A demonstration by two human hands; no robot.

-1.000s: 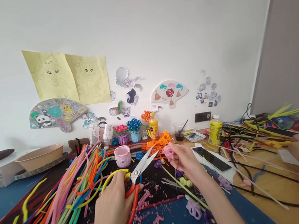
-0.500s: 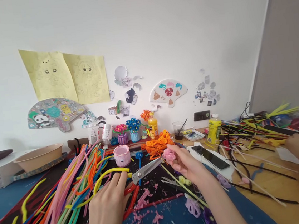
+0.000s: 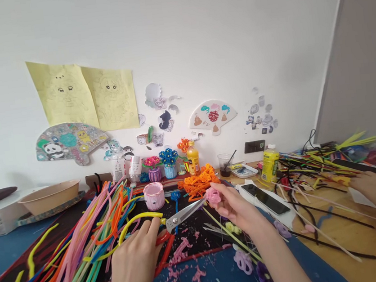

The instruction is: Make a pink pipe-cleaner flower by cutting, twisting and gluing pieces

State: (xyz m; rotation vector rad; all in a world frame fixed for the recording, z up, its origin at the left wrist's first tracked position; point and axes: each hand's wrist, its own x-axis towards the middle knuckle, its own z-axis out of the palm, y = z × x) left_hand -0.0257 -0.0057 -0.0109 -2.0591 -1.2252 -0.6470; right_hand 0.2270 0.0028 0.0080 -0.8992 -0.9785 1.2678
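My left hand (image 3: 134,251) is closed round the handles of a pair of scissors (image 3: 184,214); one handle is yellow, the other red. The blades look nearly together and point right, their tips against a pink pipe-cleaner flower (image 3: 213,196). My right hand (image 3: 230,201) pinches that flower between thumb and fingers. Pink fuzzy trimmings (image 3: 182,249) lie scattered below the blades. Behind them stands a small pink-and-white pot (image 3: 154,196). A blue pipe-cleaner flower (image 3: 175,197) lies close to the pot.
Bundled coloured pipe cleaners (image 3: 91,242) spread over the left side. Orange pipe-cleaner pieces (image 3: 201,181) are heaped behind my right hand. Purple flowers (image 3: 243,261) lie near my right forearm. A phone (image 3: 265,198) and yellow bottle (image 3: 270,164) stand right. Another person's hand (image 3: 372,190) works at far right.
My hands, the scissors and the pink flower hold nearly the same position. The other person's hand at far right has shifted slightly left. The view has moved a touch.
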